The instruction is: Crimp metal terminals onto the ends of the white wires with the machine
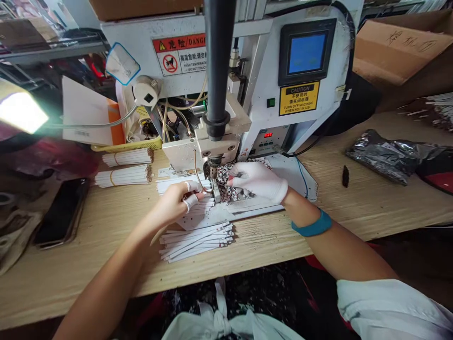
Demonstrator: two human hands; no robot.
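Observation:
My left hand (180,198), with white finger covers on some fingers, is closed in a pinch at the left of the soldering machine's tip (214,167). What it pinches is hidden; flat white strips (203,206) lie right under and beside it. In a white glove, my right hand (260,182) has its thumb and fingers pressed together over a pile of small black-and-white parts (223,177). Whatever sits between those fingertips is too small to name. Both hands are over the machine's white base plate (247,208), one on each side of the tip.
A stack of white strips (196,241) lies near the table's front edge. Banded bundles (123,175) and a phone (60,212) are at left. The machine's control screen (307,53) stands behind. At right are a plastic bag (385,153) and a cardboard box (399,52).

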